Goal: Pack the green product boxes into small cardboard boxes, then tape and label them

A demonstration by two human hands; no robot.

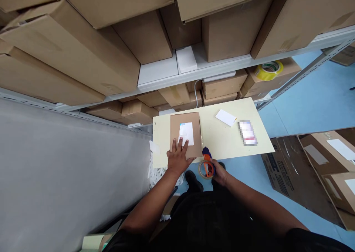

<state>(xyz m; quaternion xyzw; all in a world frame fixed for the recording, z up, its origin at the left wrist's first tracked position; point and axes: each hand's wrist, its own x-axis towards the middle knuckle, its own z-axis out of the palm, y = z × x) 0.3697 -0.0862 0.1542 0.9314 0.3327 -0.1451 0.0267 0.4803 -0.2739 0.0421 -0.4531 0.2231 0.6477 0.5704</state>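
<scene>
Label (pixel 187 130) lies partly hidden under fingers (pixel 179 144) of the left hand (pixel 178 160).

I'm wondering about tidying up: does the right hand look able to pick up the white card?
Probably not while the right hand holds the tape dispenser, though nothing seems to block its way to the white card.

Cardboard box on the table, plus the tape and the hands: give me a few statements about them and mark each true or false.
1. The left hand is on the cardboard box. True.
2. The right hand holds the yellow tape roll. False: it holds the orange tape dispenser.
3. A white label is on the box's top. True.
4. The white card lies on the box. False: it lies on the table, to the box's right.
</scene>
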